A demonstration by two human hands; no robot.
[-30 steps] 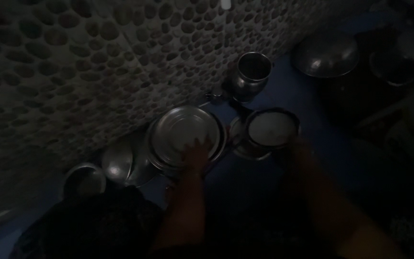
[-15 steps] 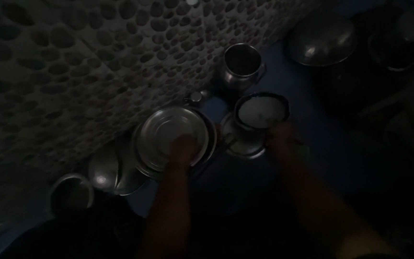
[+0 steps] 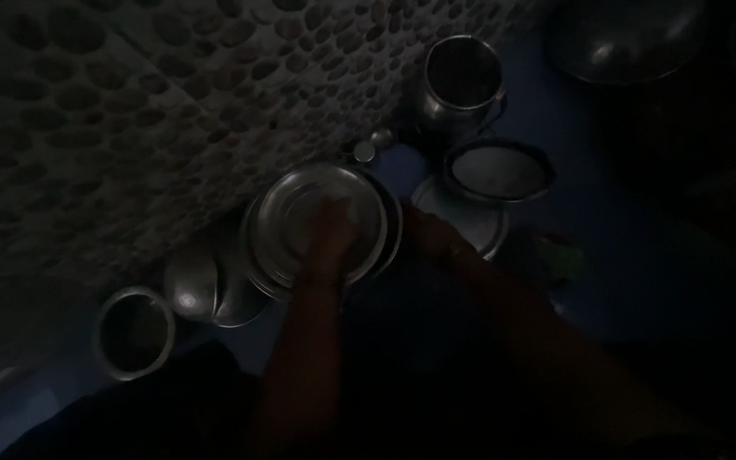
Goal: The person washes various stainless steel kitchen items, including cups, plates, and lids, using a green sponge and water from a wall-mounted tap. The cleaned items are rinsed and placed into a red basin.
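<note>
The scene is very dark. A round steel plate [image 3: 287,213] lies tilted on the blue floor against a pebble-patterned surface. My left hand [image 3: 331,232] presses on the plate's face, fingers together; whether it holds something is hidden by the dark. My right hand [image 3: 432,237] grips the plate's right rim. Just right of that hand sits a dark bowl with a pale inside [image 3: 500,170], resting on a flat steel lid [image 3: 480,234].
A steel pot [image 3: 462,81] stands behind the bowl. A domed steel lid [image 3: 202,290] and a small steel bowl [image 3: 134,332] lie left of the plate. A large round vessel [image 3: 632,43] sits at the top right. Something green [image 3: 566,260] lies near my right wrist.
My right hand has moved left from beside the bowl to the plate's right rim. My left hand has slid further up onto the plate's face.
</note>
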